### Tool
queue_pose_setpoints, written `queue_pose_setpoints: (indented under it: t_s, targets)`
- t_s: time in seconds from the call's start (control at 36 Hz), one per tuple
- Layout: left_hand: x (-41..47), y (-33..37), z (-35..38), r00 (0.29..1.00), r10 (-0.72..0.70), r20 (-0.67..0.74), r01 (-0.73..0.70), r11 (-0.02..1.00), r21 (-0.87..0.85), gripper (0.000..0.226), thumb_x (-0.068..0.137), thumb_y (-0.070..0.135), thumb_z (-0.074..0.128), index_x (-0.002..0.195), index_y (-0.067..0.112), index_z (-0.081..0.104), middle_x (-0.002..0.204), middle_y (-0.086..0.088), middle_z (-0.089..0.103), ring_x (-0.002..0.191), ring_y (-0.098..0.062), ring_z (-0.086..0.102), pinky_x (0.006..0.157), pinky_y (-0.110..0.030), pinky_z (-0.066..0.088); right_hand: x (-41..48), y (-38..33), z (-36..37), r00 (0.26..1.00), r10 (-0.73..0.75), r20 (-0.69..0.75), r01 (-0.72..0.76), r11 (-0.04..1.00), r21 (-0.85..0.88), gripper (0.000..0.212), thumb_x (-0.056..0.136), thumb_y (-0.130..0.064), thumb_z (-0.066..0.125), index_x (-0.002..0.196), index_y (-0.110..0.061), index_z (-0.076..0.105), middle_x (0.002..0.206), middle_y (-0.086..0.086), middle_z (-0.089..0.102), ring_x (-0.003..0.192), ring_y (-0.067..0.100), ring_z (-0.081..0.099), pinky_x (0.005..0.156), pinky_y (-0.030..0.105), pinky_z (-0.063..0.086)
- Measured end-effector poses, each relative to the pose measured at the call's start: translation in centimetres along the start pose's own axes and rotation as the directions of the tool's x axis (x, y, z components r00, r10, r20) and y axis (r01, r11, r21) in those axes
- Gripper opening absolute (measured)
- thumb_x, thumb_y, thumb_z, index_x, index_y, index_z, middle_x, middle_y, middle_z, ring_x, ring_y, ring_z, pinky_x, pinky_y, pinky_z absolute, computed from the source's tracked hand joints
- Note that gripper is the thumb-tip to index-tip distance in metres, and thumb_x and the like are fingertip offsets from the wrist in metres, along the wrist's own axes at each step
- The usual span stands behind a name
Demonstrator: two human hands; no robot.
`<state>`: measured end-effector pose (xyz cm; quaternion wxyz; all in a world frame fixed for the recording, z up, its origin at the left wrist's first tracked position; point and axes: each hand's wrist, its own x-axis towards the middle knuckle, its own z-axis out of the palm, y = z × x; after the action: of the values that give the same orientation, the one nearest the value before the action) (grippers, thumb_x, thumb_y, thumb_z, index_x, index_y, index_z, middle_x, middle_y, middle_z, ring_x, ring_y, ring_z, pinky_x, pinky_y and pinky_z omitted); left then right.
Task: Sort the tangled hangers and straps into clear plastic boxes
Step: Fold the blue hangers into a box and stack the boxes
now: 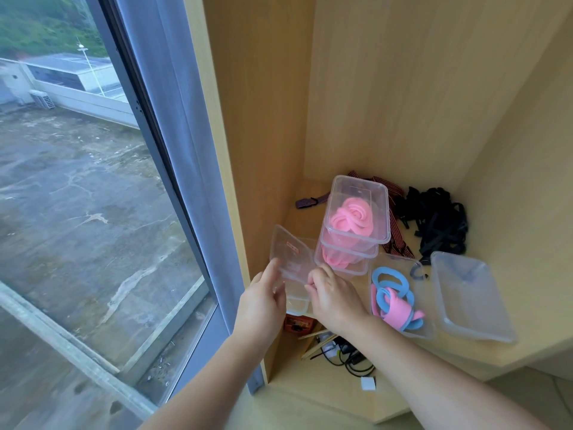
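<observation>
Left end of shelf (403,355): left hand (263,294) and right hand (333,294), close together, each pinch an edge of a tilted clear lid (291,256). Black straps (440,221) heaped back right. Pink loops (353,217) inside stacked boxes (359,240).

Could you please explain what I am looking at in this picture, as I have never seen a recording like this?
There is no machine here. A person wears one camera on the head, looking forward and down, so the two bare arms coming in from below are theirs. The left hand and right hand together hold a clear lid above a small clear box, next to the window. On the wooden shelf stand stacked clear boxes holding pink hangers, a box of blue and pink hangers, and an empty clear box. Behind them lie tangled black straps and striped straps, not yet boxed.
</observation>
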<state>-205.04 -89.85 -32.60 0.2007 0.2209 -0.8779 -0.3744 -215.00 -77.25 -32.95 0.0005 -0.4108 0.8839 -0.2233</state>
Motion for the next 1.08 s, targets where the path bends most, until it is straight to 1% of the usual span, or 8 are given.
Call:
queue_pose_setpoints:
  t_s: [0.14,0.42,0.56,0.69,0.81,0.89,1.0,1.08]
  targets:
    - [-0.3,1.3,0.0,0.994,0.094,-0.064,-0.098,0.993,-0.068,0.024,0.092,0.005,0.049,0.112,0.008,0.063,0.094,0.002,0.056,0.074,0.008,0.052,0.063,-0.003,0.034,-0.2,0.1,0.1,0.999,-0.04,-0.017,0.04,0.999,0.0,0.012,0.097,-0.018,0.051,0.097,-0.006,0.054,0.103,0.008,0.052,0.079,0.033,0.058,0.062,0.034,0.031]
    - [-0.4,3.1,-0.9,0.935,0.243,-0.259,-0.259,0.966,-0.026,0.016,0.091,-0.001,0.058,0.1,0.007,0.068,0.113,0.009,0.059,0.07,0.01,0.052,0.069,-0.004,0.038,0.2,-0.4,-1.1,0.971,-0.17,-0.169,0.19,0.976,0.108,0.034,0.092,-0.038,0.041,0.095,-0.009,0.058,0.097,0.004,0.055,0.065,0.025,0.06,0.05,0.031,0.041]
    - [-0.3,4.2,-2.4,0.885,0.256,-0.388,-0.285,0.958,-0.018,0.016,0.087,0.001,0.064,0.101,0.007,0.07,0.116,0.005,0.062,0.081,-0.001,0.057,0.072,-0.01,0.046,0.6,-1.2,-3.6,0.942,-0.231,-0.243,0.287,0.932,0.224,0.034,0.094,-0.037,0.044,0.105,-0.008,0.06,0.106,0.002,0.055,0.077,0.017,0.058,0.063,0.031,0.048]
    - [-0.3,5.8,-4.1,0.798,0.346,-0.494,-0.395,0.919,0.005,0.014,0.085,-0.001,0.065,0.096,0.005,0.069,0.112,0.006,0.061,0.087,0.007,0.057,0.072,-0.006,0.042,2.2,-2.2,-8.1,0.814,-0.249,-0.525,0.404,0.891,0.205,0.021,0.093,-0.021,0.054,0.101,-0.004,0.064,0.102,0.007,0.056,0.085,0.012,0.054,0.074,0.024,0.046]
    - [-0.5,7.2,-4.0,0.764,0.423,-0.488,-0.508,0.86,-0.05,0.016,0.085,0.0,0.064,0.097,0.009,0.067,0.112,0.004,0.062,0.088,0.002,0.06,0.072,-0.012,0.048,4.6,-1.3,-12.5,0.736,-0.17,-0.655,0.345,0.927,0.148,0.033,0.094,-0.024,0.052,0.12,-0.005,0.06,0.125,0.012,0.053,0.114,0.025,0.054,0.096,0.038,0.047]
    - [-0.7,8.5,-2.8,0.741,0.484,-0.466,-0.585,0.806,-0.093,0.02,0.085,-0.004,0.064,0.098,0.012,0.064,0.111,0.001,0.063,0.086,-0.005,0.062,0.071,-0.02,0.053,5.9,0.3,-15.1,0.794,-0.105,-0.599,0.265,0.946,0.185,0.046,0.095,-0.027,0.048,0.134,-0.003,0.051,0.137,0.015,0.051,0.127,0.028,0.049,0.108,0.033,0.037]
    - [-1.0,9.6,-0.4,0.748,0.522,-0.409,-0.621,0.768,-0.157,0.012,0.09,0.011,0.06,0.1,0.009,0.065,0.111,-0.005,0.064,0.084,-0.012,0.065,0.069,-0.027,0.054,5.7,3.0,-16.6,0.835,0.007,-0.55,0.214,0.918,0.335,0.039,0.094,-0.018,0.049,0.128,-0.002,0.058,0.119,0.004,0.059,0.114,0.025,0.06,0.101,0.038,0.046]
    - [-1.1,10.0,1.4,0.781,0.538,-0.318,-0.612,0.759,-0.219,0.026,0.088,0.013,0.062,0.113,0.006,0.06,0.105,-0.005,0.063,0.081,-0.006,0.064,0.071,-0.02,0.052,4.8,5.3,-17.2,0.805,0.051,-0.591,0.185,0.925,0.332,0.032,0.095,-0.008,0.053,0.125,-0.002,0.061,0.11,0.001,0.057,0.103,0.023,0.063,0.093,0.024,0.045]
